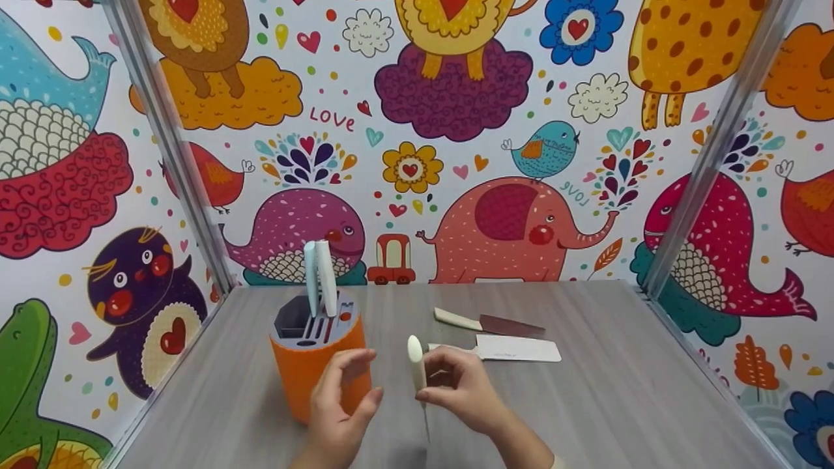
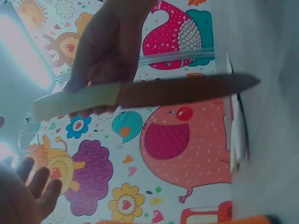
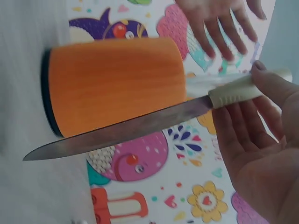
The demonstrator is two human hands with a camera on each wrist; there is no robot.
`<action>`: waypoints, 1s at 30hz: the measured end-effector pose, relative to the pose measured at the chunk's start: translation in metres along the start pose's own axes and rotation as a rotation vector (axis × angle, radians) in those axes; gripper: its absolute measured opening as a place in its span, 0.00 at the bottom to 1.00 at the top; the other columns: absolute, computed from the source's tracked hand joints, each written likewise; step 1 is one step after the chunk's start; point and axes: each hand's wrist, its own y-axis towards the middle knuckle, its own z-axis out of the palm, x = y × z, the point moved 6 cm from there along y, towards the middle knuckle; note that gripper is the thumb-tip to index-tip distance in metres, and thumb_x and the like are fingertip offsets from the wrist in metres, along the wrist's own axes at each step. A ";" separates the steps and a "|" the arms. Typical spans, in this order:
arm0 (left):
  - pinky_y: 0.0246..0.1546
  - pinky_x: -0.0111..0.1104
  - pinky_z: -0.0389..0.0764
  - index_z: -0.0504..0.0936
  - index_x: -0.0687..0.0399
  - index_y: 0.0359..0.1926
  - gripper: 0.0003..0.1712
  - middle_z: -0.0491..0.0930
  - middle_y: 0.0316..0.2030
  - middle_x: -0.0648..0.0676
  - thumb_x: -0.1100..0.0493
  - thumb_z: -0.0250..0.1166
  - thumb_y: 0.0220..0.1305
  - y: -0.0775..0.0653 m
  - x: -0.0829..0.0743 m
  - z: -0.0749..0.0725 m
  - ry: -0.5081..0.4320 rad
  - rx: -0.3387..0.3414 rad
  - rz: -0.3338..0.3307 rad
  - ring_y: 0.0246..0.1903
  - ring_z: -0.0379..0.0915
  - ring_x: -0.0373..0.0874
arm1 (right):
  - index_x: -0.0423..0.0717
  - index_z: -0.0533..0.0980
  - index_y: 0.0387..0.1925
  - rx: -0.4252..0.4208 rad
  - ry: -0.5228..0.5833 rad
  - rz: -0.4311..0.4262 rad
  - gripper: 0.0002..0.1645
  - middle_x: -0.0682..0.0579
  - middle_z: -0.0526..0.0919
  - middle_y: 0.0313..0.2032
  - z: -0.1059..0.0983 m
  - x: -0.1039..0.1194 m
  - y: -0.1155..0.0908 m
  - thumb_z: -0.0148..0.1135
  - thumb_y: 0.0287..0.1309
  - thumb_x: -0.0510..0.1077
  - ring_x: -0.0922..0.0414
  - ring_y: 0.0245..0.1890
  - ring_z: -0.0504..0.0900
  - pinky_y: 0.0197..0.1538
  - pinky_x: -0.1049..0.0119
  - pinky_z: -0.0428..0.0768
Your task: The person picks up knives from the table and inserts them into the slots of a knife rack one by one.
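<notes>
A knife (image 1: 418, 371) is held over the desk (image 1: 625, 397) by the right hand (image 1: 462, 391); its pale handle is pinched between thumb and fingers, and the blade is pointed downward. The fingers of the left hand (image 1: 342, 407) are spread apart, near the orange knife block (image 1: 303, 371). In this block, a light blue handle (image 1: 311, 280) and a white handle (image 1: 327, 280) are seen. Farther, a cleaver (image 1: 518, 348) is laid, and behind it a dark-bladed knife (image 1: 511, 325).
</notes>
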 end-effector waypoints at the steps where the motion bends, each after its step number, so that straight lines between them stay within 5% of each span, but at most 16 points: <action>1: 0.64 0.24 0.78 0.75 0.57 0.63 0.24 0.82 0.58 0.51 0.68 0.69 0.69 0.000 0.003 0.003 -0.028 0.031 -0.054 0.59 0.80 0.36 | 0.32 0.81 0.48 -0.006 0.014 0.013 0.17 0.43 0.86 0.41 0.003 -0.001 0.000 0.76 0.61 0.36 0.62 0.41 0.88 0.48 0.63 0.91; 6: 0.65 0.25 0.78 0.71 0.56 0.68 0.27 0.80 0.63 0.54 0.62 0.68 0.73 0.000 0.015 0.013 -0.095 0.150 -0.218 0.63 0.78 0.38 | 0.31 0.81 0.47 -0.043 0.035 0.041 0.17 0.40 0.87 0.40 0.015 -0.002 -0.002 0.76 0.59 0.34 0.63 0.40 0.87 0.48 0.63 0.91; 11: 0.67 0.32 0.80 0.68 0.56 0.72 0.28 0.79 0.65 0.57 0.58 0.64 0.77 -0.002 0.022 0.015 -0.107 0.230 -0.283 0.65 0.78 0.44 | 0.33 0.83 0.47 -0.071 0.009 0.040 0.17 0.33 0.86 0.41 0.025 -0.004 -0.003 0.77 0.57 0.34 0.63 0.42 0.88 0.48 0.64 0.91; 15: 0.66 0.33 0.81 0.65 0.61 0.73 0.28 0.78 0.65 0.62 0.60 0.61 0.79 -0.002 0.024 0.020 -0.128 0.291 -0.246 0.63 0.79 0.42 | 0.36 0.84 0.47 -0.062 -0.023 -0.036 0.16 0.33 0.87 0.41 0.031 0.000 -0.005 0.77 0.58 0.35 0.64 0.43 0.88 0.47 0.61 0.92; 21: 0.60 0.29 0.84 0.70 0.65 0.69 0.24 0.80 0.61 0.63 0.62 0.62 0.77 -0.002 0.022 0.025 -0.133 0.284 -0.136 0.59 0.81 0.37 | 0.41 0.85 0.47 -0.068 -0.071 -0.157 0.14 0.38 0.87 0.39 0.036 0.005 -0.007 0.77 0.60 0.37 0.64 0.43 0.88 0.45 0.58 0.92; 30: 0.60 0.30 0.84 0.77 0.59 0.65 0.19 0.79 0.61 0.58 0.57 0.62 0.80 -0.002 0.022 0.028 -0.111 0.317 -0.146 0.59 0.78 0.36 | 0.43 0.85 0.48 -0.137 -0.088 -0.174 0.12 0.41 0.88 0.40 0.042 0.001 -0.010 0.76 0.63 0.37 0.61 0.44 0.89 0.45 0.58 0.92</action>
